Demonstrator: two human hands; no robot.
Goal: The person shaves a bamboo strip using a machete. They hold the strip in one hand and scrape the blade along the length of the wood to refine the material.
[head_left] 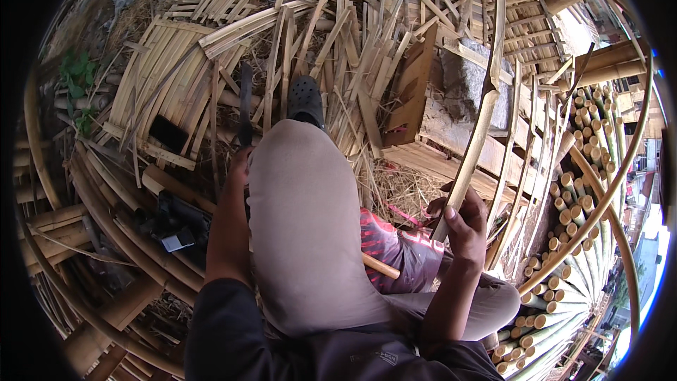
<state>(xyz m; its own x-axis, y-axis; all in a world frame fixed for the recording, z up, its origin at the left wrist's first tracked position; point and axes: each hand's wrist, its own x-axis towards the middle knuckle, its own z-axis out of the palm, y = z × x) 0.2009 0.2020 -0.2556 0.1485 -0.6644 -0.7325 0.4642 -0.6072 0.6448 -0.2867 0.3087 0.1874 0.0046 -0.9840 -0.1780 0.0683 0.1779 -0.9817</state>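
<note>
Bamboo scraps and straw-like litter (403, 187) cover the ground of this crowded work spot. On my right side, the thumb and fingers of the right hand (465, 224) close on the lower part of a long bamboo strip (474, 141), which slants up and away, passing in front of a wooden crate (411, 102). On my left, a dark blade (246, 95) rises from the left hand (240, 162); the raised knee (303, 190) hides those fingers, so I cannot tell how they grip.

Between knee and right forearm I see a red-and-dark cloth (405, 268), a wooden handle (381, 266) across it. Farther out, a grey stone block (462, 85) sits by the crate, and a black phone-like slab (168, 132) rests on a slatted panel (155, 70).

By my judgement much splitting is done: loose strips (352, 49) lie heaped ahead, while round poles (564, 212) stacked at right look unsplit. How many remain to be worked, I can't say.

Pale lettering shows on the cloth, and a small printed mark on the dark shirt (282, 342).
</note>
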